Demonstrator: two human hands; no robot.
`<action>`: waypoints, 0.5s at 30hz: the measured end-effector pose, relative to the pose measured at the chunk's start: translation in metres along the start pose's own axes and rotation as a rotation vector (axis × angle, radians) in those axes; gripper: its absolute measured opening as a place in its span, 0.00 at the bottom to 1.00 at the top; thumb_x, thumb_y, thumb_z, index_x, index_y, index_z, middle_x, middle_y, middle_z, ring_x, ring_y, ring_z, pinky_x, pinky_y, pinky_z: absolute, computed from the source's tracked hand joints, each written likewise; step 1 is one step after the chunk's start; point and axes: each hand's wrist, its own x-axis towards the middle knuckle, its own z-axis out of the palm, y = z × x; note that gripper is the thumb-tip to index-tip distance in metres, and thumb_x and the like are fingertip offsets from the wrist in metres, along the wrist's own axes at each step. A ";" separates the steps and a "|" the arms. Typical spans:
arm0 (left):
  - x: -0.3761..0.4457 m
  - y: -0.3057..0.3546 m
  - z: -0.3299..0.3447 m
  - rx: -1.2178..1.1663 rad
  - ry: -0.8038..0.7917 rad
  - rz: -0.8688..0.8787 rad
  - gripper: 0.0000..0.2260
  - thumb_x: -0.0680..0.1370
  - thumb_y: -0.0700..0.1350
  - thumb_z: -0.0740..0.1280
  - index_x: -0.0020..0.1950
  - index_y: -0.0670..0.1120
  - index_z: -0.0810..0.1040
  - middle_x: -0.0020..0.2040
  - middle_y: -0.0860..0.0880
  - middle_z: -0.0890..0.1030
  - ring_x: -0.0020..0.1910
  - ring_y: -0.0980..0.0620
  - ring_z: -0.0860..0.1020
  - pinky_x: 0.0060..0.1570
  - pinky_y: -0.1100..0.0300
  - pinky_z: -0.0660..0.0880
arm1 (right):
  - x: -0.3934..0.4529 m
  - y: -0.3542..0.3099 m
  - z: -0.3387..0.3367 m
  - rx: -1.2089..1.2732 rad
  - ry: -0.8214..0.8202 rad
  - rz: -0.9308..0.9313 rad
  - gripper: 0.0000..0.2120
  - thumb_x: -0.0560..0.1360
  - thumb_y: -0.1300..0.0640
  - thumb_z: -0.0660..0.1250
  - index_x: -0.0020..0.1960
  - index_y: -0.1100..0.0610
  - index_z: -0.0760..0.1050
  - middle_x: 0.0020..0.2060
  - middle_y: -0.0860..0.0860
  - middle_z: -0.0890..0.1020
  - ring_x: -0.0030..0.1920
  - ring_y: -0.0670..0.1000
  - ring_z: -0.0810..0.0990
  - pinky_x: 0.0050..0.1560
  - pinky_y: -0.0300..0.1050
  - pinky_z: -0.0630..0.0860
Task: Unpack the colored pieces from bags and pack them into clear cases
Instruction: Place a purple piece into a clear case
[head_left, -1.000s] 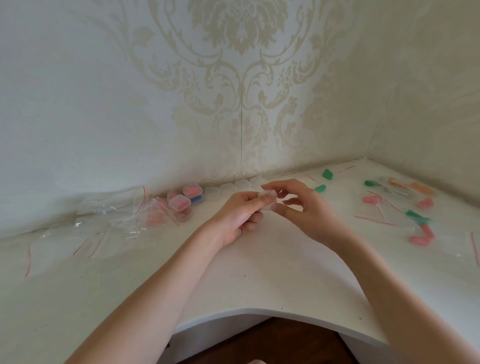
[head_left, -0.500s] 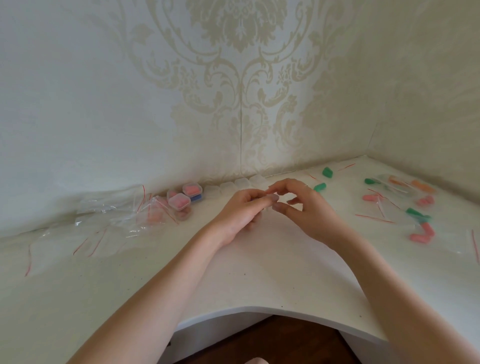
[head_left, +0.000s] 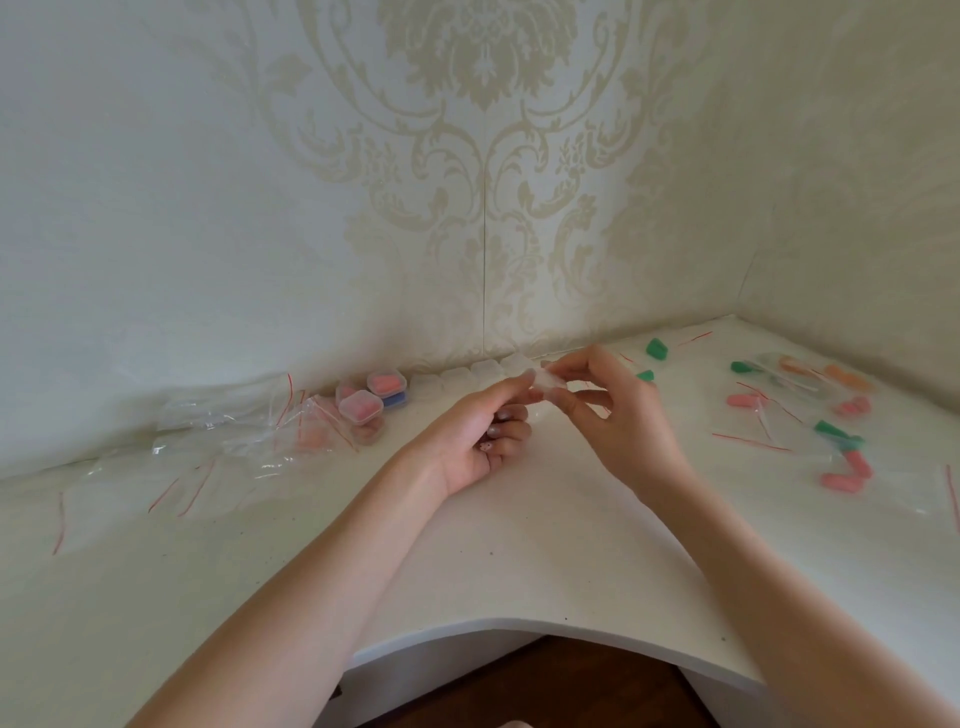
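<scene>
Above the middle of the white corner desk, my left hand and my right hand pinch a small clear case between their fingertips. Whether the case holds anything I cannot tell. Filled clear cases with pink and blue pieces stand at the back left. A row of empty clear cases lines the wall behind my hands. On the right lie green, pink and orange pieces, some still inside clear bags. Two loose green pieces rest near the back wall.
Emptied clear zip bags with red seal lines are strewn over the left side of the desk. Patterned walls close in the corner behind and to the right. The desk's curved front edge drops to a dark wooden floor.
My left hand has turned palm-up with the lower fingers curled. The small clear case is now pinched a little higher between both hands' fingertips.
</scene>
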 end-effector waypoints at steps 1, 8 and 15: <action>0.000 -0.001 0.000 -0.016 -0.012 -0.010 0.09 0.75 0.49 0.67 0.44 0.43 0.74 0.27 0.54 0.60 0.21 0.60 0.58 0.17 0.69 0.52 | 0.000 0.000 0.000 -0.015 -0.003 -0.005 0.06 0.75 0.62 0.69 0.50 0.54 0.76 0.44 0.40 0.80 0.48 0.40 0.79 0.50 0.32 0.75; -0.005 -0.003 0.003 -0.118 -0.162 -0.099 0.12 0.71 0.51 0.66 0.35 0.44 0.79 0.28 0.54 0.59 0.21 0.60 0.59 0.18 0.69 0.51 | -0.002 -0.001 0.002 0.020 0.081 0.041 0.09 0.73 0.65 0.70 0.47 0.51 0.80 0.43 0.40 0.82 0.48 0.42 0.82 0.52 0.31 0.75; -0.006 -0.003 0.006 -0.031 -0.080 -0.072 0.15 0.79 0.53 0.59 0.42 0.43 0.76 0.29 0.53 0.59 0.21 0.59 0.57 0.18 0.68 0.50 | -0.001 -0.001 0.003 -0.022 0.052 0.031 0.08 0.75 0.65 0.67 0.50 0.56 0.82 0.42 0.41 0.82 0.45 0.38 0.81 0.48 0.28 0.74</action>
